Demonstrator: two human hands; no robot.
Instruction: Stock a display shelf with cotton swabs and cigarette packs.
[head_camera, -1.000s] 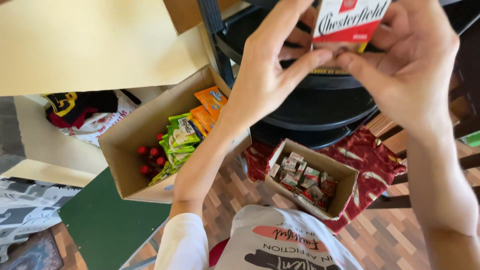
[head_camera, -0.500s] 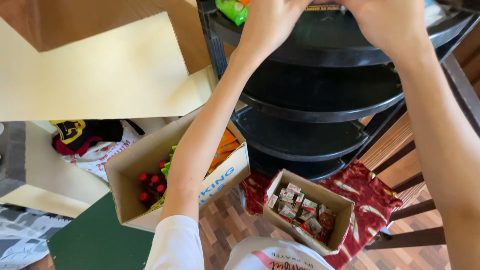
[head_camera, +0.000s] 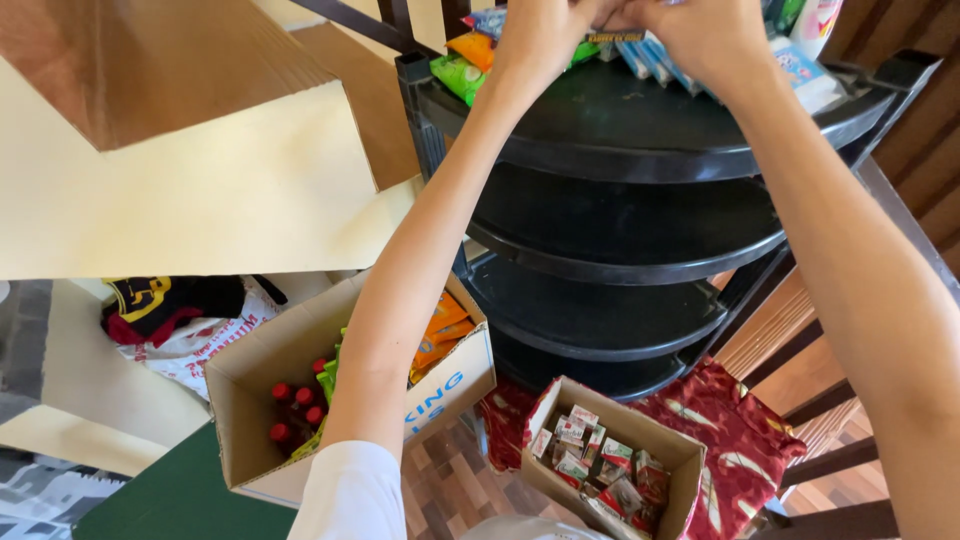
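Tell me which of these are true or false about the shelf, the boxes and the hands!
1. Both hands, the left hand and the right hand, are up at the top tier of the black shelf. True.
2. The small cardboard box sits on a blue cloth. False: the red patterned cloth lies under it.
3. The big cardboard box holds red-capped bottles. True.
4. The shelf's lower tiers are packed with snacks. False: they look bare.

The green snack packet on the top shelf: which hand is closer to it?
Left. The left hand is right beside the green snack packet; the right hand is farther off, across the top shelf.
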